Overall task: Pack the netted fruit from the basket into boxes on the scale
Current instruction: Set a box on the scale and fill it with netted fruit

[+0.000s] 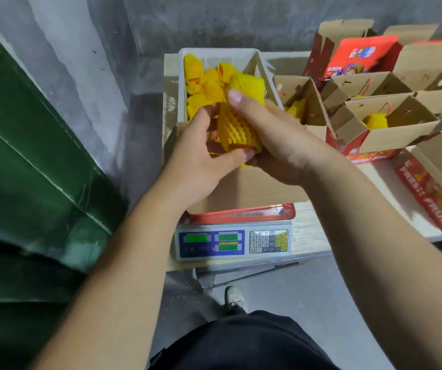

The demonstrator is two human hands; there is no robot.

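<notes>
A white plastic basket (214, 53) at the back of the table holds several fruits in yellow foam netting (204, 84). In front of it an open cardboard box (244, 190) stands on the digital scale (234, 243). Above the box, my left hand (201, 158) and my right hand (273, 134) together hold one netted fruit (234, 129). The left thumb curls under its lower end. A second netted fruit (249, 85) sits at the fingertips of my right hand. The box's inside is mostly hidden by my hands.
To the right stand several open cardboard boxes with red printing (369, 129), some with netted fruit inside (374, 120). A flat red-printed box (430, 196) lies near the table's right edge. A green tarpaulin (27, 156) fills the left. My shoe (234, 297) is on the concrete floor.
</notes>
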